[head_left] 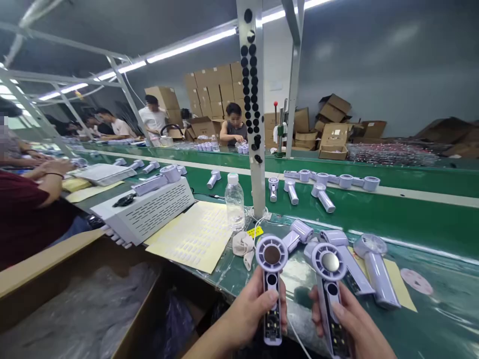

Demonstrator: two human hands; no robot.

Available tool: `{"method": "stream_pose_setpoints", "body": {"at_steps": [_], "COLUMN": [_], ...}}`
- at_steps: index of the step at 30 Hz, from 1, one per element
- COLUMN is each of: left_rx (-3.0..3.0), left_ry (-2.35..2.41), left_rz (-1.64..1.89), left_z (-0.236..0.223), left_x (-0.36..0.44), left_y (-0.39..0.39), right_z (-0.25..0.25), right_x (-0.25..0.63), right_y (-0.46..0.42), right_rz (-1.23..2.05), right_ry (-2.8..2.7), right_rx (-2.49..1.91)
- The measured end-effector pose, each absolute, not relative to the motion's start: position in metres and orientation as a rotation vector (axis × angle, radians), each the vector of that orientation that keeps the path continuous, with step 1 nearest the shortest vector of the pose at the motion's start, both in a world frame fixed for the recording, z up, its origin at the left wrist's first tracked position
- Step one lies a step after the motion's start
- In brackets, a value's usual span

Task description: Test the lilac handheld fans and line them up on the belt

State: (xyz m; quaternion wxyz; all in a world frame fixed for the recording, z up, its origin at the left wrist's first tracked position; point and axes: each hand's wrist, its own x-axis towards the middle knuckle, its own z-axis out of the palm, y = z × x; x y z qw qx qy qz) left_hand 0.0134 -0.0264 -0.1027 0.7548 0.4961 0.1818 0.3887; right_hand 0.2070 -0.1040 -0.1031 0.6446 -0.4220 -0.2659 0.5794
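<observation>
In the head view my left hand [258, 299] is closed around the handle of a lilac handheld fan [272, 284]. That fan stands upright, its round head showing a dark brown centre disc. A second handheld fan [330, 279] is gripped by my right hand [348, 314], tilted slightly, with a shiny silver disc at its centre. Both handles face me with their fronts uncovered, showing dark insides and small parts; my thumbs press on them. Just behind, several more lilac fans [377, 274] lie on the green bench [445, 309], partly overlapping each other.
A clear bottle [234, 202] stands by a metal post [257, 99] dotted with black discs. Left of it are a yellow sticker sheet [194, 234] and a grey vented metal box [149, 209]. A green conveyor [374, 209] carries several fans. An open carton [48, 259] sits lower left; co-workers sit beyond.
</observation>
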Motion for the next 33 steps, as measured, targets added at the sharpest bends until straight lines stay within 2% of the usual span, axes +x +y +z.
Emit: {"method": "stream_pose_setpoints", "body": {"at_steps": [8,14,19,26,33], "left_rx": [1.041,1.141,1.114,1.215,1.005], "left_ry": [0.425,0.556,0.707,0.608,0.473], "left_rz": [0.808,0.807,0.842,0.869,0.795], "left_z": [-0.084,-0.071,-0.067,-0.050,-0.038], "left_x": [0.013,0.017,0.023,0.017,0.019], "left_y": [-0.036,-0.041,-0.048,-0.071,-0.068], "right_z": [-0.073,-0.072,-0.073,-0.052,-0.044], "right_x": [0.208,0.212,0.211,0.201,0.202], "right_y": [-0.117,-0.120,-0.123,-0.133,-0.135], "right_rz": [1.346,1.328,1.481,1.505,1.452], "right_ry": [-0.719,-0.677,-0.618,-0.634,-0.567], "right_rx": [-0.927,-0.922,-0.782,-0.668,-0.750]}}
